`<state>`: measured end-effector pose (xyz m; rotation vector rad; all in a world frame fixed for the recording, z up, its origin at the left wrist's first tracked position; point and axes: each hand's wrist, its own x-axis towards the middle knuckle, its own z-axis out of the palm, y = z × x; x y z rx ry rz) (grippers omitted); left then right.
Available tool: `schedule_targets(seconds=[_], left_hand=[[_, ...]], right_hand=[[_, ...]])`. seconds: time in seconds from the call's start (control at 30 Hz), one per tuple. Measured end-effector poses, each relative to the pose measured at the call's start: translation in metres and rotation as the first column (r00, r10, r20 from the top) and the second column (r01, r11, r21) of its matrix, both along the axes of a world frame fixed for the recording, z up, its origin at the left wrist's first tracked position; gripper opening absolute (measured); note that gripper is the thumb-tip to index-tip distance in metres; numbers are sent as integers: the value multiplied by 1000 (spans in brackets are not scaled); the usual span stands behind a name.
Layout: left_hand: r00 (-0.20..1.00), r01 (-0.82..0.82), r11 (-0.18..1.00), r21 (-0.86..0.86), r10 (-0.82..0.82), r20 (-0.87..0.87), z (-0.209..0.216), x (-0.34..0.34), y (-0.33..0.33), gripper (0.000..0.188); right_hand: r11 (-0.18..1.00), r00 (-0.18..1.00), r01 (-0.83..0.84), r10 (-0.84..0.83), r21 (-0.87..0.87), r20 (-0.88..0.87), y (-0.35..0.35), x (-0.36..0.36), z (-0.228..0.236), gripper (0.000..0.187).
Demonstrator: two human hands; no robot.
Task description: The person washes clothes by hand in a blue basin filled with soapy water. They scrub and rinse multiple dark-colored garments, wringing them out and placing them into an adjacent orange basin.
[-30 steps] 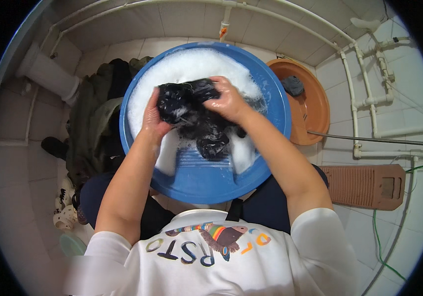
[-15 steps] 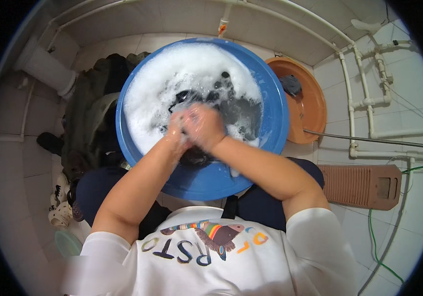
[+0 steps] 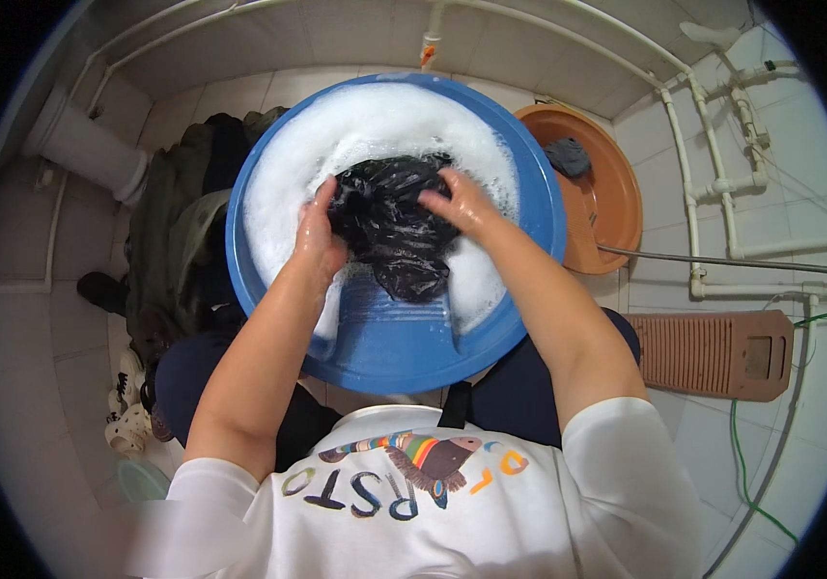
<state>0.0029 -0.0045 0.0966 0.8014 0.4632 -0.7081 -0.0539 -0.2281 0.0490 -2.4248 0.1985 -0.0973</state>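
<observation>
A soaked, shiny black cloth (image 3: 399, 217) lies bunched in white suds in a big round blue basin (image 3: 384, 365). Its lower end rests on the ridged washboard slope (image 3: 375, 314) moulded into the basin's near side. At the cloth's left edge is my left hand (image 3: 320, 234), wet, its fingers stretched out and thumb apart. My right hand (image 3: 463, 205) touches the cloth's upper right side with fingers spread. Neither hand is closed round the cloth. Some fingertips are hard to make out against the dark folds.
An orange-brown basin (image 3: 616, 207) with a dark cloth (image 3: 568, 157) stands to the right. Below it lies a brown washboard (image 3: 703, 355), near a green hose (image 3: 743, 473). Dark clothes (image 3: 177, 222) are heaped at left, above shoes (image 3: 126, 429). White pipes (image 3: 693, 193) line the wall.
My hands, pressed together over the basin before, have parted to either side. The black cloth now lies spread wider between them, and the washboard slope is uncovered.
</observation>
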Motion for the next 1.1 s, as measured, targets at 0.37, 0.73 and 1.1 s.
schedule_targets(seconds=[0.37,0.73,1.1], left_hand=[[991,64,976,-209,-38,128,-12,0,-7,36],[997,79,989,122,-78,-6,5,-35,-21,37],[986,142,990,4,-141,-87,10,-30,-17,43]], right_hand=[[984,885,-75,142,-165,444,58,4,57,29],[970,913,-9,-91,243,397,106,-9,57,20],[984,929,165,-176,61,326,105,-2,52,25]])
